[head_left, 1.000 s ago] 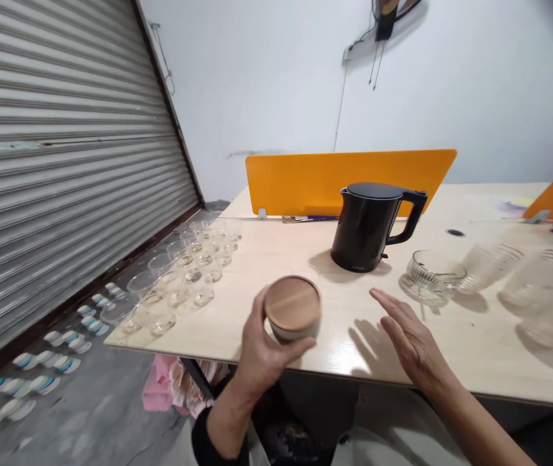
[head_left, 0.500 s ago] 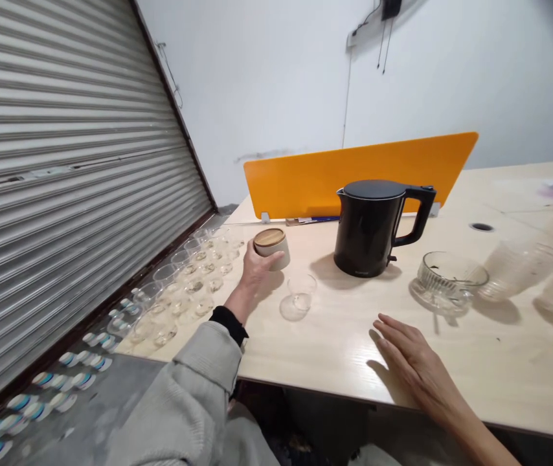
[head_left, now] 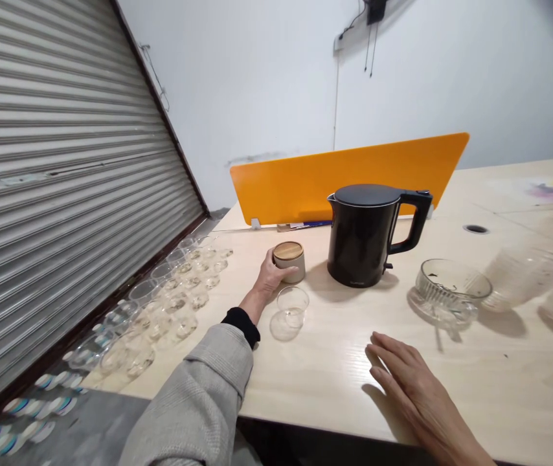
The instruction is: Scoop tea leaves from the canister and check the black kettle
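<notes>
My left hand [head_left: 269,278] is stretched forward and wraps the side of a small beige jar with a wooden lid [head_left: 289,259], which stands on the light wooden table [head_left: 335,362] just left of a black electric kettle [head_left: 365,234]. A small clear glass cup [head_left: 293,305] stands close to my left wrist, on the near side of the jar. My right hand [head_left: 410,385] lies flat on the table near its front edge, fingers spread, holding nothing.
Several small clear glasses [head_left: 179,291] stand in rows along the table's left edge. A ribbed glass bowl [head_left: 449,291] and other glassware [head_left: 524,275] sit to the right. An orange divider panel [head_left: 349,175] stands behind the kettle. A roller shutter [head_left: 63,162] is at left.
My left hand carried the jar from near the table's front edge forward and set it down beside the kettle. My right hand stayed flat on the table.
</notes>
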Motion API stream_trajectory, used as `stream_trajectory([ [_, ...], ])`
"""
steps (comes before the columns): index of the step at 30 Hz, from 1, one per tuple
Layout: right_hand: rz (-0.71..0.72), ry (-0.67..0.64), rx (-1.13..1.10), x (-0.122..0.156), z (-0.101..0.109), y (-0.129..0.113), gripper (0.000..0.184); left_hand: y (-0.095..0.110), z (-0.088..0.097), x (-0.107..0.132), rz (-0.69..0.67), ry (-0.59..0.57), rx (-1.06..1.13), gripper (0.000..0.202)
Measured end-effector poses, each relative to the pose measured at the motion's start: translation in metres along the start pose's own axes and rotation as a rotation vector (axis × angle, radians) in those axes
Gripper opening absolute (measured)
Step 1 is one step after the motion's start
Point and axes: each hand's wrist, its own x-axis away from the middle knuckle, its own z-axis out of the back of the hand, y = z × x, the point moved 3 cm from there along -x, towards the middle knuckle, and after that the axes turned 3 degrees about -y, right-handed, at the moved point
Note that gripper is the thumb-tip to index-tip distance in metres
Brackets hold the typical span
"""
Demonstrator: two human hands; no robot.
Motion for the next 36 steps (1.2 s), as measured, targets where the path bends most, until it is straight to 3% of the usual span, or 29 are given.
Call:
stream_trajectory([
  [7,0.042,-0.023,0.043,0.001,-0.004,0.006,0.041,-0.006,-0.004,0.001,0.014,-0.122,0.07,0.095],
  [19,0.041,-0.044,0.075,-0.003,-0.003,0.008,0.041,-0.008,0.003,-0.004,0.044,-0.093,0.089,0.092],
  [25,-0.007,-0.003,-0.013,0.0,-0.001,0.006,0.044,-0.01,0.007,-0.007,0.017,-0.109,0.077,0.093],
  [30,-0.153,0.128,-0.057,-0.02,0.039,0.005,0.053,-0.011,0.009,-0.006,0.066,-0.11,0.079,0.102],
  [34,-0.224,0.29,-0.169,-0.062,0.084,-0.006,0.063,-0.003,0.017,-0.004,0.112,-0.053,0.095,0.119],
  [36,-0.253,0.381,-0.202,-0.089,0.098,-0.008,0.068,0.009,0.024,-0.002,0.083,0.009,0.086,0.117],
])
